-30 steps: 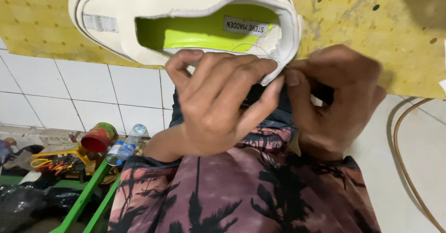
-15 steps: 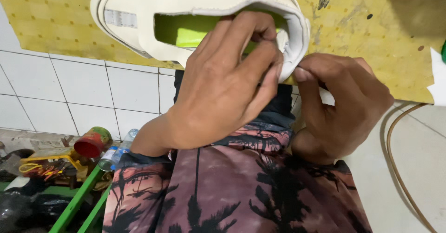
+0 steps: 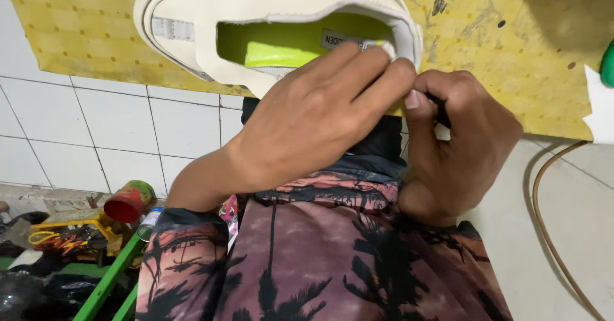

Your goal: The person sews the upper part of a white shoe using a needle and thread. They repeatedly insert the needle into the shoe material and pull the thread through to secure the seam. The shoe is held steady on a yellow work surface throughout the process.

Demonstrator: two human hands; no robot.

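Note:
A cream slip-on shoe (image 3: 211,20) with a bright green insole (image 3: 281,46) lies on its side on a yellow board (image 3: 511,52). My left hand (image 3: 320,116) reaches across from the left, its fingertips pinching the shoe's collar at the near right edge. My right hand (image 3: 460,142) meets it there, thumb and forefinger pressed against the same spot on the collar. What lies between the fingertips is hidden. My patterned shirt fills the lower middle.
White wall tiles (image 3: 83,129) run below the board on the left. A red can (image 3: 128,201), a green bar (image 3: 109,282) and tangled clutter (image 3: 57,238) sit at the lower left. A brown cable (image 3: 550,219) curves over the pale floor on the right.
My left hand slid off the shoe's opening to its right edge, uncovering the green insole. The view moved closer and the right hand rose to meet the left.

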